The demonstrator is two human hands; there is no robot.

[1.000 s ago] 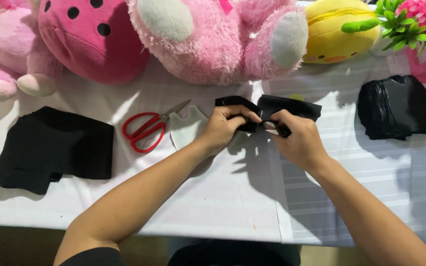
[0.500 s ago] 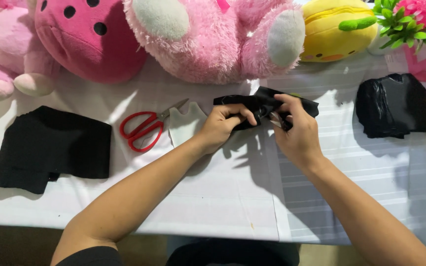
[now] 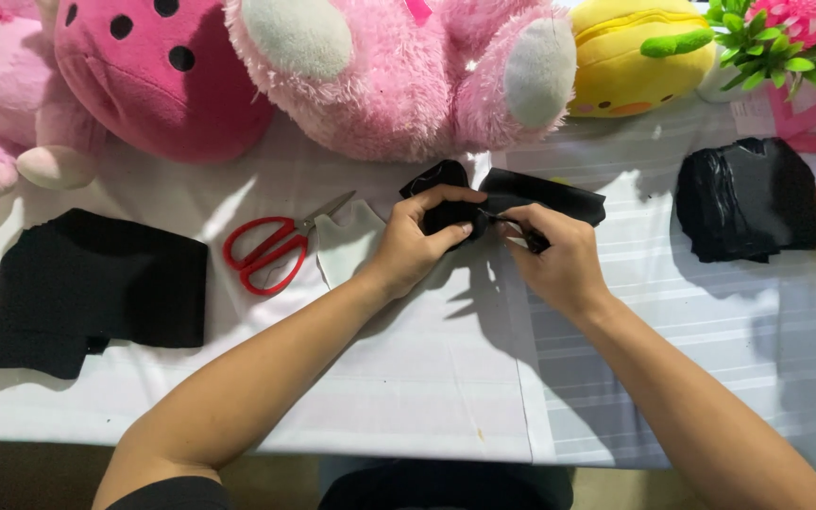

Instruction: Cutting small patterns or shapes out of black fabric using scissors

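Note:
A small piece of black fabric (image 3: 545,194) lies bunched at the table's middle, and both my hands grip it. My left hand (image 3: 422,241) pinches its left, crumpled end between thumb and fingers. My right hand (image 3: 559,260) holds the middle of the piece, fingers curled on it, while the right end spreads flat on the white tablecloth (image 3: 408,378). Red-handled scissors (image 3: 271,247) lie just left of my left hand, beside a white fabric scrap (image 3: 347,246).
A larger folded black cloth (image 3: 87,288) lies at the left. Another black bundle (image 3: 743,198) sits at the right. Pink plush toys (image 3: 380,76), a yellow plush (image 3: 635,57) and artificial flowers (image 3: 776,38) line the far edge.
My hands have shifted slightly on the black fabric, bunching its left end tighter. The view has moved a little; other things stay where they were.

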